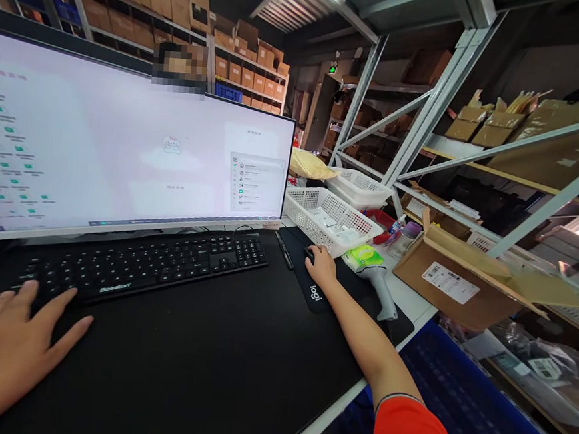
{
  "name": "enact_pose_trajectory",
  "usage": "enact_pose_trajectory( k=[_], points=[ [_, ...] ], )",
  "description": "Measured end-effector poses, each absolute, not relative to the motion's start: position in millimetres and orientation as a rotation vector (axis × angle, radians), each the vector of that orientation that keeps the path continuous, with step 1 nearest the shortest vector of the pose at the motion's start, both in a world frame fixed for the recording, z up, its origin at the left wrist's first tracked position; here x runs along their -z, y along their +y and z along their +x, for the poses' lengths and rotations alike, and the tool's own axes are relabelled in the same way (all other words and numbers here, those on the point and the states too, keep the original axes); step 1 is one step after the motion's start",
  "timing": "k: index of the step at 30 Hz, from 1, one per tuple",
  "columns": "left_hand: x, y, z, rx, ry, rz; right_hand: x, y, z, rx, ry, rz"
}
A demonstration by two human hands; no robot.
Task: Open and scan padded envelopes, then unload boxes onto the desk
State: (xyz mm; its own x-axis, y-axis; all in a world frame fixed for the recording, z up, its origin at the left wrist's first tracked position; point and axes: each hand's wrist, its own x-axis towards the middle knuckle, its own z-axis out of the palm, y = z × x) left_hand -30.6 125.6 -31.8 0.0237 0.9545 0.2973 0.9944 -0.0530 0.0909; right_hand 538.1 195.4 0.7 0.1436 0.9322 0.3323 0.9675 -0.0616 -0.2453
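My left hand [19, 336] is spread at the near left edge of the black keyboard [180, 262], its fingertips at the lowest keys and nothing held. My right hand [323, 268] rests curled over a dark computer mouse [309, 252], mostly hidden under the fingers, on a black mouse pad [316, 296] marked "logi". A black pen [285, 251] lies between keyboard and mouse pad. Behind the keyboard stands a wide monitor [138, 158] showing desktop icons and a small list window at its right. Right of my hand lies a grey barcode scanner [382, 294].
White plastic baskets [332, 220] with papers stand beyond the mouse. A green-yellow packet [364, 256] lies by the scanner. An open cardboard box [457, 280] sits at the table's right edge, near a metal rack [422, 120]. A person's head [179, 68], blurred, shows behind the monitor.
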Motion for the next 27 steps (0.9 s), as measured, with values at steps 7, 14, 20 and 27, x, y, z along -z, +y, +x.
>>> enact_pose_trajectory(
  k=[7, 14, 20, 27],
  points=[
    [37.5, 129.4, -21.3, 0.337, -2.020, -2.099, 1.3, 196.4, 538.8, 0.116, -1.812, -2.014],
    [35.2, 128.4, -19.8, 0.333, -2.007, -2.083, -1.6, 195.3, 537.5, 0.107, -1.800, -2.025],
    [27.9, 125.2, -14.6, 0.293, -2.022, -2.105, -0.7, 196.2, 538.1, 0.125, -1.818, -2.033],
    [27.9, 123.8, -12.1, 0.320, -1.994, -2.108, 2.1, 197.6, 538.5, 0.144, -1.824, -2.038]
  ],
)
